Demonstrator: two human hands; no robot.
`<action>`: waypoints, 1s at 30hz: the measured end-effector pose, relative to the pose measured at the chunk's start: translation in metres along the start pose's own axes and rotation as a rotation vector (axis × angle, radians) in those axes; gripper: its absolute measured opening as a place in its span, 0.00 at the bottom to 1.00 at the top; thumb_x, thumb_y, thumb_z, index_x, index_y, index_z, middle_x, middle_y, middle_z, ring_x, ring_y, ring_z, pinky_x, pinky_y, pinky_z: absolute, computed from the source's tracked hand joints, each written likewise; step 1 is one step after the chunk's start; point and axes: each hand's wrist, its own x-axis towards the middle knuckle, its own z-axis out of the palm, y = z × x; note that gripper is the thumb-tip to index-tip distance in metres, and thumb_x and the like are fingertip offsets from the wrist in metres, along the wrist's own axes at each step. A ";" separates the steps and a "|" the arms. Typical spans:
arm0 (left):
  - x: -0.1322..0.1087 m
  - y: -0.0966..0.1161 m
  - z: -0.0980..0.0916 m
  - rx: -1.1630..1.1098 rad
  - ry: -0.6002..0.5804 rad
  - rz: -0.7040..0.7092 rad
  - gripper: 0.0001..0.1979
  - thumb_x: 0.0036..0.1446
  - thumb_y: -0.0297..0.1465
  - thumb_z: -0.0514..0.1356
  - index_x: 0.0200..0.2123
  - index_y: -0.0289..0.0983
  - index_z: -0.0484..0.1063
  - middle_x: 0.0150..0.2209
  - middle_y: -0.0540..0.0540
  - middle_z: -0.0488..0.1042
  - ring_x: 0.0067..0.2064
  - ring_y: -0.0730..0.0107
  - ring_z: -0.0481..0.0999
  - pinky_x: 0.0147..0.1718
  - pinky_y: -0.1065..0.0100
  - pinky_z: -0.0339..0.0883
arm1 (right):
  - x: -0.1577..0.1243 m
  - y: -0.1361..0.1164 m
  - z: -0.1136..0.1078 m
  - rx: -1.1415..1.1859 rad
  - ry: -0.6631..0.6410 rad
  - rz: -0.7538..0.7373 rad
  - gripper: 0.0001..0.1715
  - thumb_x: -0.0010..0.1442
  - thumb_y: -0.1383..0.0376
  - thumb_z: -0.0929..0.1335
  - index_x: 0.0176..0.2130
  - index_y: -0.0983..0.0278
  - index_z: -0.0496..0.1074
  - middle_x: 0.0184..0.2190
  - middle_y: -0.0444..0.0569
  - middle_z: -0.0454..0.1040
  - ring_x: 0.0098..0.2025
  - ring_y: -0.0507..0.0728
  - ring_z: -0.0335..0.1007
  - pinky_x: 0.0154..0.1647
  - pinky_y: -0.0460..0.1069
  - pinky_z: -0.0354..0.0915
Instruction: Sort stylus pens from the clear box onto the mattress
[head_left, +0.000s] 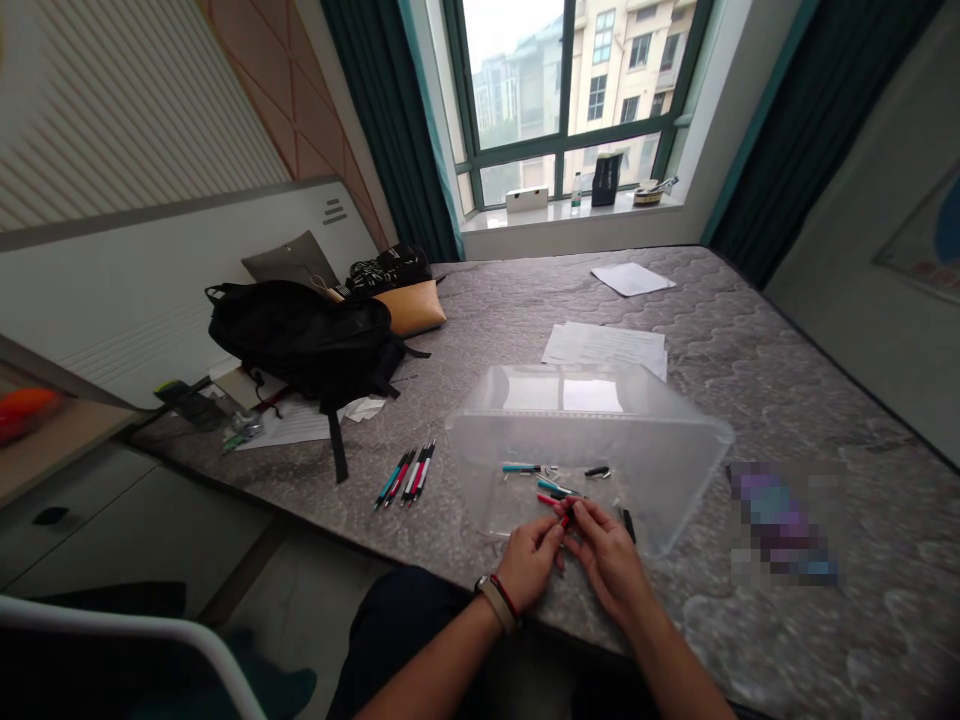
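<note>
My left hand (531, 562) and my right hand (609, 560) meet at the near side of a clear plastic box (660, 450). Between their fingertips is a small red and black pen part (567, 518), pinched from both sides; its ends are partly hidden by the fingers. Pen parts lie about the box's floor: a teal and black barrel (521, 468), a short black piece (598, 472), another teal piece (553, 487) and a black one (628, 525) beside my right hand. Left of the box, several pens (405, 475) in teal, red, white and black lie side by side.
A black backpack (300, 330) rests on the mattress (495, 300) at the left, near a tan pouch (412, 308). Paper sheets (607, 343) lie behind the box, and a blurred-out object (784, 525) is at its right. A white chair rail (150, 625) curves at lower left.
</note>
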 end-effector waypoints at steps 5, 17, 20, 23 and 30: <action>0.002 0.000 0.000 -0.132 -0.078 -0.039 0.19 0.64 0.42 0.48 0.38 0.35 0.73 0.23 0.50 0.68 0.26 0.71 0.67 0.34 0.68 0.63 | -0.002 -0.002 0.000 -0.029 -0.006 -0.012 0.14 0.49 0.58 0.76 0.36 0.62 0.78 0.38 0.51 0.78 0.42 0.59 0.73 0.35 0.49 0.70; -0.001 -0.004 0.002 -0.331 -0.123 -0.056 0.20 0.62 0.46 0.52 0.37 0.33 0.70 0.20 0.53 0.61 0.22 0.77 0.58 0.24 0.72 0.53 | -0.006 -0.002 0.007 0.092 -0.071 0.013 0.21 0.50 0.63 0.75 0.45 0.60 0.74 0.34 0.47 0.78 0.37 0.55 0.73 0.38 0.48 0.68; -0.001 -0.004 0.002 -0.413 -0.146 -0.080 0.21 0.60 0.47 0.53 0.36 0.33 0.69 0.19 0.54 0.61 0.19 0.79 0.55 0.20 0.72 0.47 | -0.006 -0.001 0.006 0.110 -0.090 0.015 0.17 0.51 0.62 0.75 0.42 0.61 0.75 0.35 0.47 0.78 0.37 0.54 0.73 0.39 0.47 0.68; -0.002 -0.007 0.002 -0.430 -0.154 -0.072 0.21 0.60 0.46 0.54 0.41 0.33 0.70 0.19 0.55 0.62 0.19 0.79 0.55 0.20 0.72 0.47 | -0.006 0.001 0.004 0.096 -0.083 0.015 0.14 0.50 0.64 0.75 0.39 0.60 0.75 0.31 0.45 0.78 0.35 0.53 0.73 0.38 0.46 0.68; 0.005 -0.015 0.003 -0.589 -0.211 -0.115 0.21 0.58 0.48 0.57 0.36 0.33 0.69 0.21 0.51 0.69 0.19 0.78 0.62 0.21 0.73 0.55 | -0.007 -0.006 0.007 0.087 -0.066 0.024 0.17 0.55 0.53 0.71 0.40 0.61 0.77 0.39 0.50 0.79 0.42 0.58 0.74 0.37 0.50 0.70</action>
